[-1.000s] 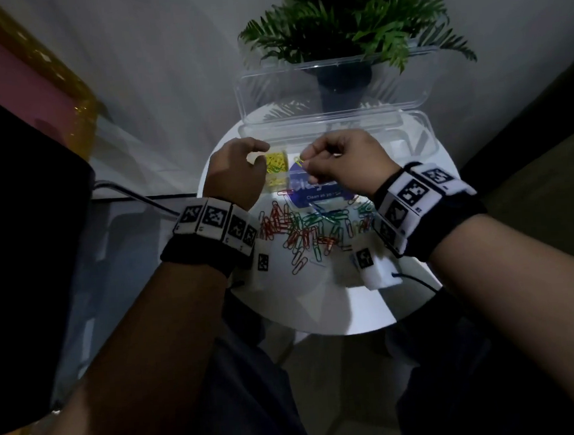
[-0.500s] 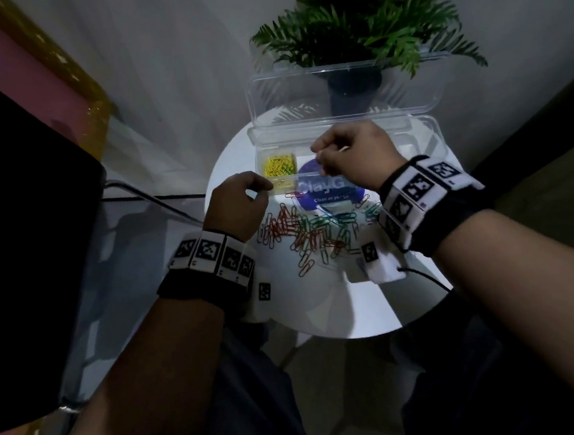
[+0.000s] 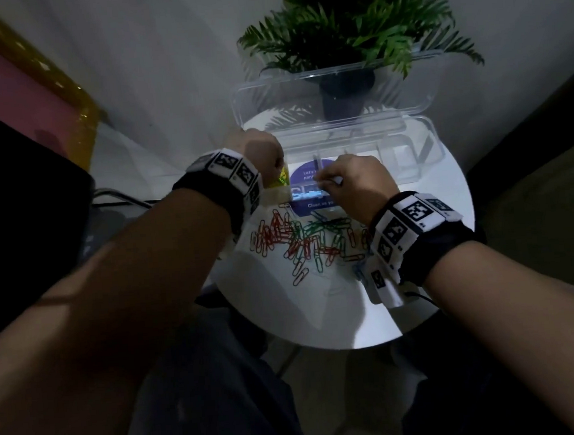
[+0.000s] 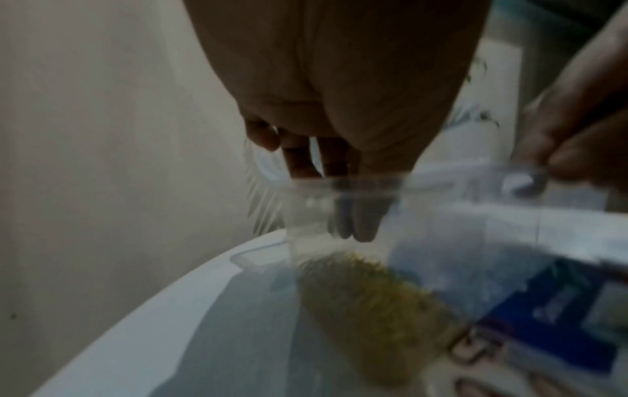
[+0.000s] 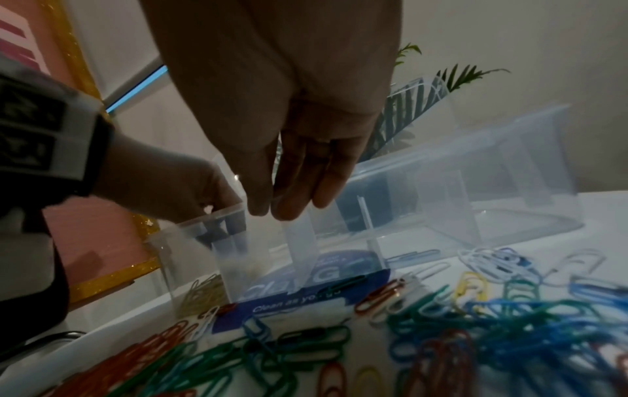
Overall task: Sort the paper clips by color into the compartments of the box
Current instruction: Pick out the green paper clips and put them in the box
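A clear box (image 3: 420, 145) with its lid (image 3: 304, 102) up stands at the back of the round white table (image 3: 321, 317). Yellow clips (image 3: 281, 180) (image 4: 367, 300) lie in its leftmost compartment. My left hand (image 3: 259, 150) (image 4: 353, 231) reaches straight down into that compartment; no clip shows between its fingers. My right hand (image 3: 327, 181) (image 5: 275, 212) touches the top edge of a clear divider (image 5: 302, 247) beside that compartment, with straight fingers. The mixed pile of red, green, blue and white clips (image 3: 301, 240) (image 5: 339, 349) lies in front of the box.
A potted plant (image 3: 342, 24) stands behind the box against the wall. A blue printed label (image 3: 307, 181) shows through the box floor. A dark cable (image 3: 115, 196) runs off the table's left side. The other compartments to the right hold nothing I can see.
My left hand has gone from the pile's left edge up into the yellow compartment. My right hand has come down from above the box onto the divider.
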Available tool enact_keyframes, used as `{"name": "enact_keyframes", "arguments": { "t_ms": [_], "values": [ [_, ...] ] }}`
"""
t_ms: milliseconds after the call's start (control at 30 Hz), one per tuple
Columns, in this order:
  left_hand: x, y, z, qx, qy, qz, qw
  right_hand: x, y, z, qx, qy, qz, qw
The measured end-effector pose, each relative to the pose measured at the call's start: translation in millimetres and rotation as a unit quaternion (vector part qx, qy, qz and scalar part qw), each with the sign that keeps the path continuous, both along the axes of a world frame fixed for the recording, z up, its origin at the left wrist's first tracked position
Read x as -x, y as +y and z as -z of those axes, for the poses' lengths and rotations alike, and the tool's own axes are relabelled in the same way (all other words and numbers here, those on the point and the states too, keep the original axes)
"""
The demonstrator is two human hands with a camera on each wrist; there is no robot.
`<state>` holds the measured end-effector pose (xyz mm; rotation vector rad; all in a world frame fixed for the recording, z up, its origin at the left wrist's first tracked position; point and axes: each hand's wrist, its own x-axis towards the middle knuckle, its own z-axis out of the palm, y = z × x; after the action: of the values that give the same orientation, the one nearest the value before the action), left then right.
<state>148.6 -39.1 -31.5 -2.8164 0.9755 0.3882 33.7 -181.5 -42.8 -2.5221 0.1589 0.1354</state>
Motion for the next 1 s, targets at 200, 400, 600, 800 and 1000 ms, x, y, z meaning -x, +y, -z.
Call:
{"name": "enact_keyframes", "arguments": {
  "t_ms": [200,400,600,800,1000],
  "values": [
    [-2.1,-0.1,8.7,-0.107,-0.055,0.079,0.990,2.4,0.6,6.8,-0.021,-0.033,0.032,0.999],
    [0.7,-7.3,9.7,-0.149,-0.073,0.103,0.981,3.1,0.2,7.7,-0.026,-0.025,0.035,0.999],
    [0.8,-1.6,7.8,-0.139,-0.085,0.133,0.978,2.7,2.2,7.6,-0.016,-0.037,0.027,0.999],
    [20.9,14.3,-33.7,0.029,-0.122,0.034,0.991,7.1,-4.0,-1.5,-0.041,-0.022,0.003,0.999],
    [85.7,26.5,-24.5,0.123,-0.021,-0.018,0.992,31.1,-18.9,-13.3,-0.113,-0.024,0.030,0.993]
  ]
}}
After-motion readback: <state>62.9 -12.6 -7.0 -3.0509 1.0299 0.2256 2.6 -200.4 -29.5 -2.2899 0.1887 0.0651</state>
